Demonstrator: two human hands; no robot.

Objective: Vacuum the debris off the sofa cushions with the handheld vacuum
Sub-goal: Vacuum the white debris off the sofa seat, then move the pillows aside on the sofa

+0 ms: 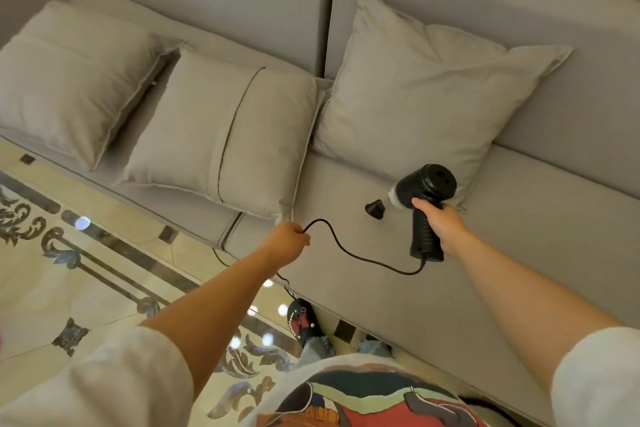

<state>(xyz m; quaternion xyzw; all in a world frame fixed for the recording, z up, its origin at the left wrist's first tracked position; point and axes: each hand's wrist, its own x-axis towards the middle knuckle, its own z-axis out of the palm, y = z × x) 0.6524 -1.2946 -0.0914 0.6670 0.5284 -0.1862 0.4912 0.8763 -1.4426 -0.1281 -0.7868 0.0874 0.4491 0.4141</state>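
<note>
Head view, progress: the job looked barely begun or in its early part; no debris could be made out on the sofa at this size, so how much had been cleaned could not be told.
Head view, vacuum: the handheld vacuum was held above the right-hand seat cushion of the sofa, just in front of the nearest pillow, its pale front end turned to the left.
Head view, right hand: the right hand was closed firmly around the vacuum's black handle.
Head view, left hand: the left hand was closed in a fist on the cord, over the front edge of the sofa seat, keeping the slack up off the fabric.
Head view, loose part: a small black nozzle lay on the seat just left of the vacuum's front end, apart from it; it seemed to need fitting before suction could work properly, though that is a guess.
Head view, left to do: the whole seat and the pillows, as far as could be judged.
Head view, in the way: three pillows covered much of the sofa seat, one right behind the vacuum, one on the left seat, one at the far left; each probably had to be lifted or moved.
Head view, nearby: patterned floor tiles lay before the sofa, with the cord trailing down there.
</note>
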